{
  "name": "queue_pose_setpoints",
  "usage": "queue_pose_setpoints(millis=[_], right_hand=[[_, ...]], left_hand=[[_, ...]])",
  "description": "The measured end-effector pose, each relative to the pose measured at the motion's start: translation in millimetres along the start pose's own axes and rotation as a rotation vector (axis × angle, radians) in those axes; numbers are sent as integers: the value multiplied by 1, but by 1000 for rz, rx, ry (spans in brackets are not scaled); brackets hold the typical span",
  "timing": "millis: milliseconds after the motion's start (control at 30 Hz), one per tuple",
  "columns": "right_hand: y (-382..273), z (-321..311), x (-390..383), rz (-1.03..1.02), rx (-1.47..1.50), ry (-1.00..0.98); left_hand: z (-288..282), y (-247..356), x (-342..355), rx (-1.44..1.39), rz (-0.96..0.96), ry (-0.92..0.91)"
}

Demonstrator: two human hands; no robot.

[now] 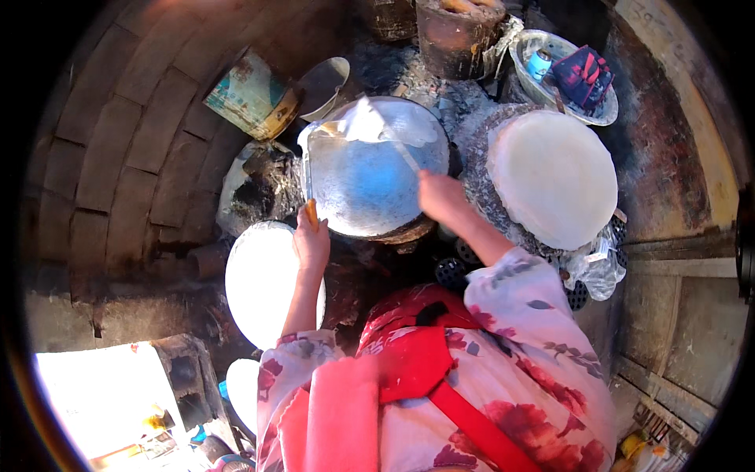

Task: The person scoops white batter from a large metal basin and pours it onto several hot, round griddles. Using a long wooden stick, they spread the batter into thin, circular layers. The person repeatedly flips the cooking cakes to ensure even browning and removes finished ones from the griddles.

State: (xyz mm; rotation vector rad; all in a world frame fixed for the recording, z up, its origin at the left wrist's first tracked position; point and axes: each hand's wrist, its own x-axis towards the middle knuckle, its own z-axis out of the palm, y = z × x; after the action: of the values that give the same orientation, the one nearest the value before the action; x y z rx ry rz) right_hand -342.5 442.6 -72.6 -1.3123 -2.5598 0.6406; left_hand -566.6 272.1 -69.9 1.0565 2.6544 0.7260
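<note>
A wide round griddle (366, 193) lies before me, pale and bluish on top. Over its far part is a thin white sheet (377, 126), seemingly batter or a thin pancake, bunched near the far rim. Closed round an orange-brown handle, my left hand (312, 240) holds a thin-bladed tool (309, 177) whose blade reaches the griddle's left edge. My right hand (442, 197) grips a long, thin pale stick or spatula (405, 153), slanting far-left to the white sheet; motion blurs it. To the right, a large round white flat sheet or stack (554, 181) rests on a rough round support.
An overexposed white round container (263, 283) stands beside my left forearm. Beyond the griddle are a tilted rusty bucket (250, 94), a scoop-like vessel (326, 86) and a brown pot (456, 39). Back right, a basin (523, 67) holds a blue can and a dark bag. Brick wall curves along the left.
</note>
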Motion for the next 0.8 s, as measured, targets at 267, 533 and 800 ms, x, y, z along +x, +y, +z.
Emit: queue_pose_setpoints(millis=[267, 533, 800], right_hand=[[-18, 12, 9, -202, -82, -124], [1, 6, 23, -309, -145, -149], [32, -16, 70, -230, -213, -96]], left_hand=[[-11, -5, -19, -69, -2, 10], [-32, -13, -46, -157, -110, -10], [-52, -16, -70, -255, -273, -34]])
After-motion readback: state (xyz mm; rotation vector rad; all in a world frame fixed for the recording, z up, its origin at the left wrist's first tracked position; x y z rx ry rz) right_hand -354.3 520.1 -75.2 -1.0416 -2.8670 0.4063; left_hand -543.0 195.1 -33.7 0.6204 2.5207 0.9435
